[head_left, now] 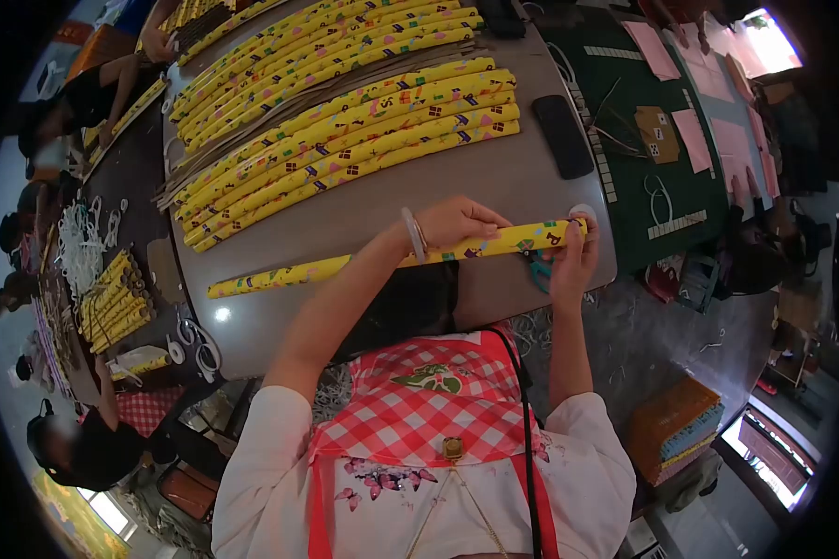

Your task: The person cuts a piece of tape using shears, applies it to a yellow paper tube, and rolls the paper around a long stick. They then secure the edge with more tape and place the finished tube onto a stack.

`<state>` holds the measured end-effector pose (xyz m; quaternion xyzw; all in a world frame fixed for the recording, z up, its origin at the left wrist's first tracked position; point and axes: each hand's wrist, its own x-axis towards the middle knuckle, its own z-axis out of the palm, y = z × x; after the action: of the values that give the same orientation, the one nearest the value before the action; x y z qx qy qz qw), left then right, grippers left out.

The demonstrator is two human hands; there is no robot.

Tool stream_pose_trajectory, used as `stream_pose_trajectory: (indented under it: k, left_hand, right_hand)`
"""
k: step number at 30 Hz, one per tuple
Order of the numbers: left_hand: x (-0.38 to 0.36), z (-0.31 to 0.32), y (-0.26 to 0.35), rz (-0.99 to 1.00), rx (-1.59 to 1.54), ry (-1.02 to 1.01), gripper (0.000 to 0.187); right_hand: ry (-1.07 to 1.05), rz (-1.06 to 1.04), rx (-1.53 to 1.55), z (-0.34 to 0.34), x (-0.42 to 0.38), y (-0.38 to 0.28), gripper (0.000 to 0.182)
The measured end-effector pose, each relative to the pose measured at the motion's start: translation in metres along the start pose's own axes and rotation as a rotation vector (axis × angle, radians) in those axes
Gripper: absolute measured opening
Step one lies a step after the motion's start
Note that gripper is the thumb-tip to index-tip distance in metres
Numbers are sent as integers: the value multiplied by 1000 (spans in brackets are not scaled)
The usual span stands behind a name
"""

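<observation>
A roll of yellow patterned wrapping paper [298,275] lies across the near side of the table, its right end nearest me. My left hand [461,224], with a pale bangle at the wrist, has its fingers curled onto the upper side of the roll, right of its middle. My right hand [574,263] grips the right end, thumb and fingers around the edge. Teal-handled scissors [538,270] lie just beside my right hand, partly under the roll. A white round item [583,211], possibly tape, sits behind that end.
Many yellow wrapping paper rolls [345,140] lie in rows at the back of the table [419,196]. A black phone-like object [562,137] rests to their right. A green cutting mat [639,191] adjoins on the right. Other people [84,438] work at the left.
</observation>
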<state>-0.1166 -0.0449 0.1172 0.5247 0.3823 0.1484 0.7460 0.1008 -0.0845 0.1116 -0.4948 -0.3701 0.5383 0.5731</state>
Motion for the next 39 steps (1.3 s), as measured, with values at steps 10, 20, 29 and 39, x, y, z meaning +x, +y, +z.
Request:
stream_pose_trajectory:
  k: [10, 20, 29, 39]
  left_hand:
    - [-6, 11, -1, 87, 166, 113, 41]
    - [-4, 21, -5, 39, 276, 144, 33]
    - [-1, 11, -27, 171, 34, 24, 36]
    - [-14, 20, 2, 70, 313, 29, 31]
  right_hand:
    - [44, 2, -10, 1, -2, 4, 17]
    - [24, 5, -27, -5, -7, 7, 16]
    - [27, -24, -41, -6, -8, 1, 16]
    - [-19, 15, -9, -11, -12, 2, 14]
